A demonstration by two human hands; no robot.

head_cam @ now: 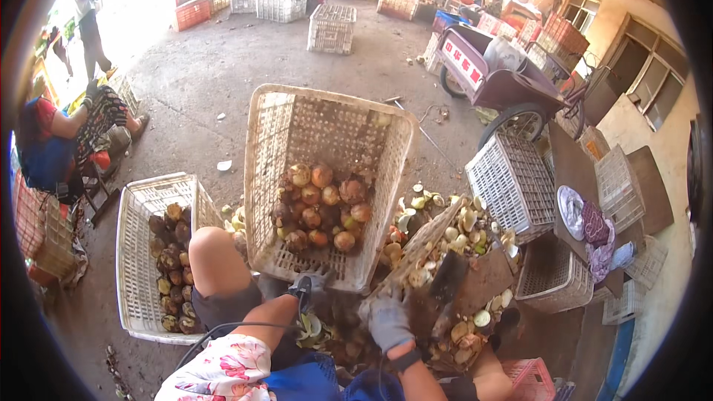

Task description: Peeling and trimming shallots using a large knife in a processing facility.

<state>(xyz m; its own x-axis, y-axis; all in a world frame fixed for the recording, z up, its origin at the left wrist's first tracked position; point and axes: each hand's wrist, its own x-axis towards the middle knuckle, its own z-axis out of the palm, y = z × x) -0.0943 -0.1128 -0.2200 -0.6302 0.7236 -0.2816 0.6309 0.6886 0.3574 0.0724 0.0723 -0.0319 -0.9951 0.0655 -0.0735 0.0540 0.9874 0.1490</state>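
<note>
A large dirty white plastic crate (pixel 267 139) stands tilted before me, with round brownish root vegetables (pixel 320 195) low inside. My gloved left hand (pixel 312 285) is at its near edge; its fingers are blurred, so its hold is unclear. My right hand (pixel 387 317), in a grey glove, is lower right of the crate, near the end of a rough wooden board (pixel 415 245); whether it grips anything cannot be told. A cleaver-like dark blade (pixel 449 275) lies by a brown board (pixel 484 284), among cut slices and peelings (pixel 462 234). On my left, another white crate (pixel 131 267) holds darker roots (pixel 174 256).
A seated person (pixel 50 139) is at the left; others are farther back. A cargo tricycle (pixel 490 78) stands at upper right, near stacked crates (pixel 512 184) and a table board (pixel 574 161) with cloths. A long thin rod (pixel 429 136) lies on the floor behind the crate.
</note>
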